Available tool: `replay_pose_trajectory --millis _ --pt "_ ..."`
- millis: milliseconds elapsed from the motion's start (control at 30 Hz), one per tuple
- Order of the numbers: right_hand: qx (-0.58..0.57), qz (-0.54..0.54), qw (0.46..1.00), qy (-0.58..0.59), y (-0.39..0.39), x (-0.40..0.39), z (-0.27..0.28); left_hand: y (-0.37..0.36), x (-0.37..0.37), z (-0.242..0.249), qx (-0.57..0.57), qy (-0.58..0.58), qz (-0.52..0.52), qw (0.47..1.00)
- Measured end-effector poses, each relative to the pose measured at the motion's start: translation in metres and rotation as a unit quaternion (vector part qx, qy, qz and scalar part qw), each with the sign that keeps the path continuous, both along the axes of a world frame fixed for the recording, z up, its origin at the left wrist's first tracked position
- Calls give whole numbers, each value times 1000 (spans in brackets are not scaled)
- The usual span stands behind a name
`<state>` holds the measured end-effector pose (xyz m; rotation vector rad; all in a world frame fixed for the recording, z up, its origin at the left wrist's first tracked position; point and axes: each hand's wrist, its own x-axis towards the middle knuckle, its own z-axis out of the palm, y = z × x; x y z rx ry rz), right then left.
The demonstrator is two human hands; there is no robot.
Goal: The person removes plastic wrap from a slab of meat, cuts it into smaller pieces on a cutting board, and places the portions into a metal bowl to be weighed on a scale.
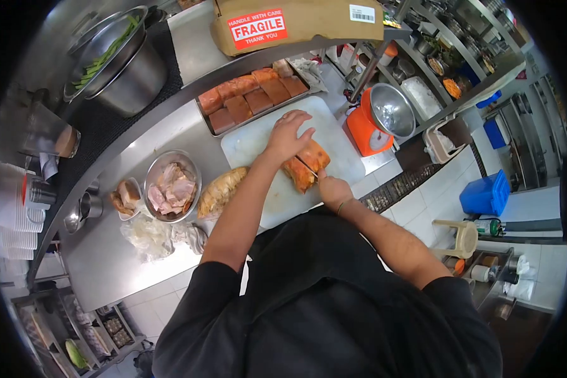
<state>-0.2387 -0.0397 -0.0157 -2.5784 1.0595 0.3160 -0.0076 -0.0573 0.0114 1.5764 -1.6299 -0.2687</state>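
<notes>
A slab of orange-brown roasted meat point(314, 157) lies on the white cutting board point(246, 146), with a dark cut line across it. My right hand point(336, 191) is closed around the handle of a knife point(309, 169), whose blade sits in that cut. Just beyond the meat, my left hand point(288, 134) hovers with fingers and thumb apart, holding nothing. Behind the board is a metal tray point(215, 130) filled with rectangular meat blocks point(258, 101). A long browned piece of meat point(222, 191) rests at the board's left edge, partly behind my left forearm.
Left of the board stand a steel bowl of meat chunks point(172, 189), a small dish with browned meat point(126, 197) and crumpled plastic point(146, 236). An orange scale point(366, 131) with a metal bowl is at the right. A cardboard box point(321, 24) sits on the shelf above.
</notes>
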Motion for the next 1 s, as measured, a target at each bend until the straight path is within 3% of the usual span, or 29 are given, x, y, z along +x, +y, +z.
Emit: replay_pose_trajectory --millis 333,600,900,1000 --pt "46 10 999 -8 -14 -5 8 100 -16 12 161 -131 -34 978" --pt "82 -14 997 -10 -9 -38 19 89 -24 17 237 -213 -29 948" --pt "101 -41 994 -11 -5 -72 26 90 -24 -2 181 -242 -35 953" --pt "100 -44 994 -11 -3 -74 26 86 -26 16 287 -307 -40 906"
